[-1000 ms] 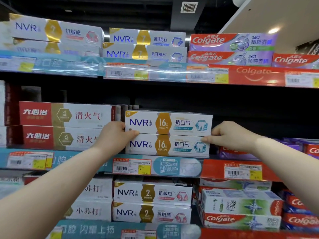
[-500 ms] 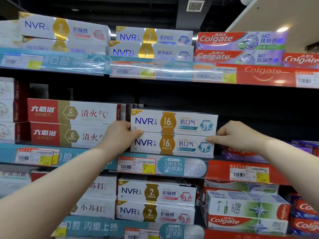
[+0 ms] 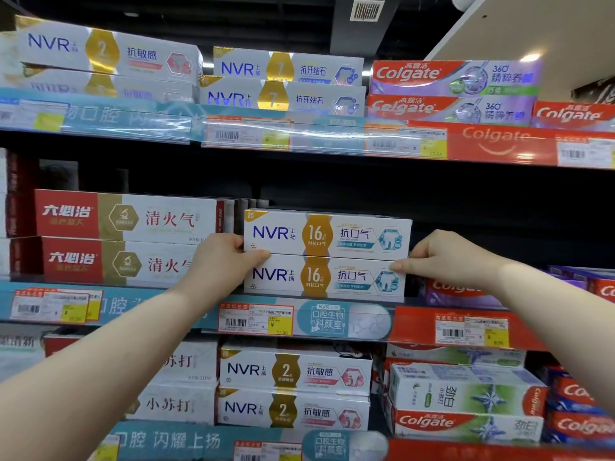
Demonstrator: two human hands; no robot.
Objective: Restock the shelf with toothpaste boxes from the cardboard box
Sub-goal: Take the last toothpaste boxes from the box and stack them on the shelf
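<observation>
Both grips are on the stack: the left hand (image 3: 218,261) clamps the left end of the two NVR toothpaste boxes (image 3: 327,254), thumb across the seam between them, and the right hand (image 3: 446,257) pinches the right end, fingers curled. The pair sits stacked on the middle shelf (image 3: 306,322), between red-and-white boxes (image 3: 126,239) left and Colgate boxes (image 3: 466,289) right.

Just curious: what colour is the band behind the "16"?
Gold, on both stacked NVR boxes; head view.
</observation>
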